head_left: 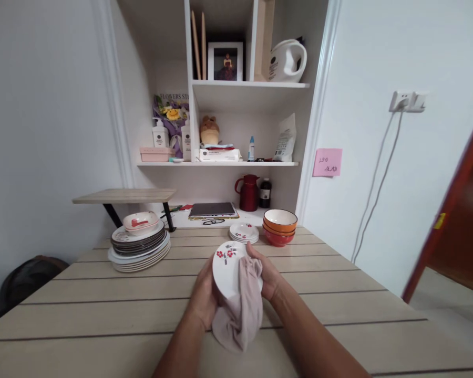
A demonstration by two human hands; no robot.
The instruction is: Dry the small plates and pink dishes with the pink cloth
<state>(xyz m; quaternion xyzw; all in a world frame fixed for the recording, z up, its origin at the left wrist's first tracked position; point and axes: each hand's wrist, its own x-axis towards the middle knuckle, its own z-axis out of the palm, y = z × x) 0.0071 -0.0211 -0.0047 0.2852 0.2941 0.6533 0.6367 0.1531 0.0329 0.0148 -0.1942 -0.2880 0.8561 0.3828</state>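
A white plate with red flowers is held tilted up above the table, between my two hands. My left hand grips its left edge, the fingers behind it and hidden. My right hand is closed on a pinkish cloth at the plate's right side, the thumb near the upper rim. The cloth lies over the plate's right part and hangs below it. Just beyond is a small stack of matching flowered plates. To its right stand stacked orange and red bowls.
At the left of the slatted table, a tall stack of plates carries a small dish, beside a raised wooden stand. At the back are a closed laptop, glasses, a red jug and a dark bottle.
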